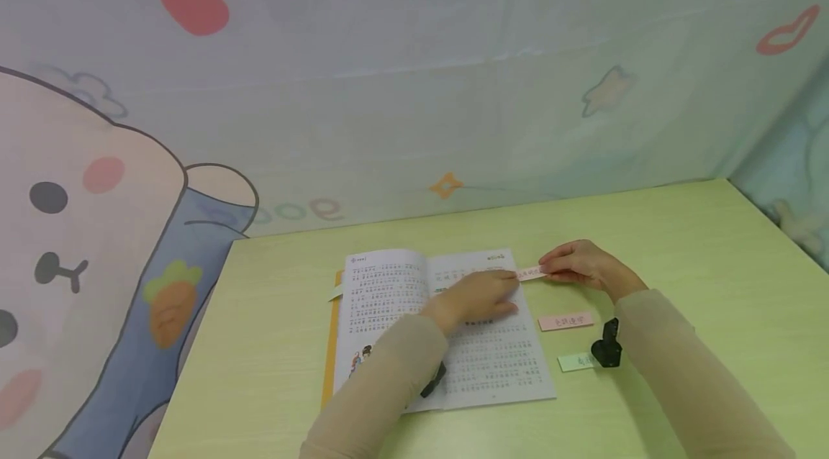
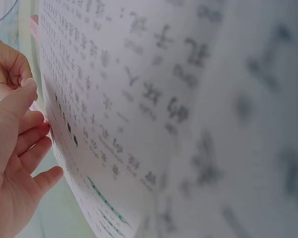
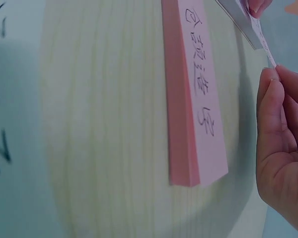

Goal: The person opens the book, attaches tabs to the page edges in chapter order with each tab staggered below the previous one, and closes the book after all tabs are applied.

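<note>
An open book [image 1: 499, 365] with printed Chinese text lies on the table. My left hand [image 1: 482, 295] reaches over its right page, and in the left wrist view the thumb and forefinger pinch the left end of a pink sticky note [image 1: 529, 273]. Beyond the page's outer edge, my right hand [image 1: 583, 265] pinches the other end of this narrow handwritten strip between thumb and fingers. The note is stretched between both hands near the upper right of the page. In the right wrist view, the right fingertips [image 3: 272, 74] grip it from below.
Right of the book lie a pink sticky-note pad [image 1: 565, 321] with handwriting and, nearer, a pale green pad [image 1: 575, 362], partly covered by the black wrist camera [image 1: 607, 347]. An orange edge [image 1: 329, 351] shows under the book's left side. A printed cloth backdrop [image 1: 388, 85] hangs behind the table.
</note>
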Tool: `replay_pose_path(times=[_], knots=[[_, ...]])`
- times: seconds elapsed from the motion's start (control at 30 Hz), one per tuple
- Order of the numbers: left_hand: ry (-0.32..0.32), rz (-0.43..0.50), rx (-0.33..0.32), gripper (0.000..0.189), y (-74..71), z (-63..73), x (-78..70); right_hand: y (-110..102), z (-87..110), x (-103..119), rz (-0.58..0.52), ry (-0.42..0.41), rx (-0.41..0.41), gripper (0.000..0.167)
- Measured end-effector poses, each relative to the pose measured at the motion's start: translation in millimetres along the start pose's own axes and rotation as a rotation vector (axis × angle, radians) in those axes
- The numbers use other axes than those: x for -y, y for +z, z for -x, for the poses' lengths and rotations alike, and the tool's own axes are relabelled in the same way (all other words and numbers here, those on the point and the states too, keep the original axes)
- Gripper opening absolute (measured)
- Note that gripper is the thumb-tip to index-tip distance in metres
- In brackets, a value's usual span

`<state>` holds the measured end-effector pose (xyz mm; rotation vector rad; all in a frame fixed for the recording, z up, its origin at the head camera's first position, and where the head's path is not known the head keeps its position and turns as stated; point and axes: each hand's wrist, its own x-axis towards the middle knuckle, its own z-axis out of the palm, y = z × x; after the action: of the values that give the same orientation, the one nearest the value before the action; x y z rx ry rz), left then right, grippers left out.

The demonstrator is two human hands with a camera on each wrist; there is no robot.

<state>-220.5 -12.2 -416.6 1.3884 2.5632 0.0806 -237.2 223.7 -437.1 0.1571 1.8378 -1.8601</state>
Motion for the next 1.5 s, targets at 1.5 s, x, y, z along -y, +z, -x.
replay_pose_path(times=[1.5], knots=[[-0.167,-0.1,0.2,0.049,-17.1,-3.9,-21.7,-4,2.4,-7,0.009,0.022,0.007,0.027]])
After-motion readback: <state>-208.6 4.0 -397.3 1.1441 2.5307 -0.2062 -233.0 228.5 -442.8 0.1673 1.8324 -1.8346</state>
